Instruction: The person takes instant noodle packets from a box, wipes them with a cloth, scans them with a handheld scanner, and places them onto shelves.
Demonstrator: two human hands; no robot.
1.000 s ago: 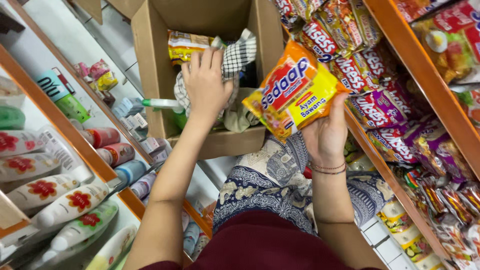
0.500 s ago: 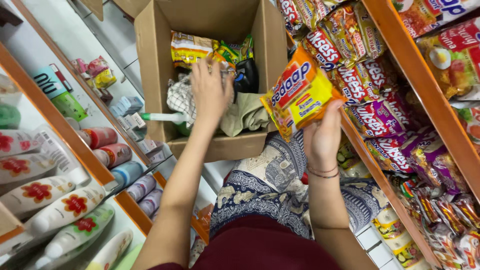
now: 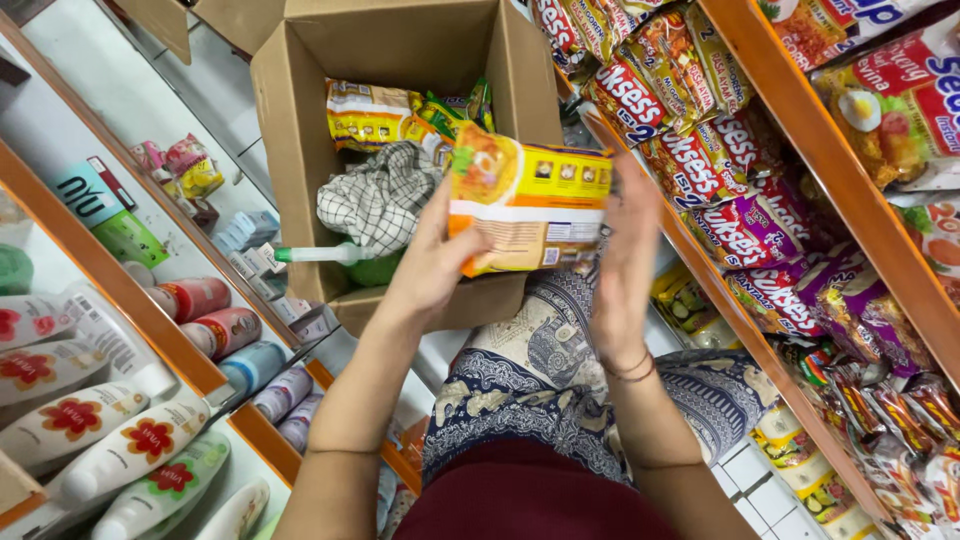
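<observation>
Yellow-orange noodle pack [image 3: 528, 205] held between both hands above the open cardboard box [image 3: 300, 130].

Pack is gripped at its left end by the left hand [image 3: 432, 268], thumb on the printed back, fingers hidden behind it; right hand [image 3: 622, 262] is flat against the right end, fingers straight, pressing rather than wrapping. Step judged as squaring the pack just over the box's near-right corner; whichever way it goes next, a firmer grip by one hand is needed. Inside the box: more packs [image 3: 372, 112] at the far wall, a checked cloth [image 3: 372, 198], a spray bottle [image 3: 335, 255]. Pack front is not seen; box floor is covered; noodle shelf [image 3: 800, 110] at right is cut off by the frame.
</observation>
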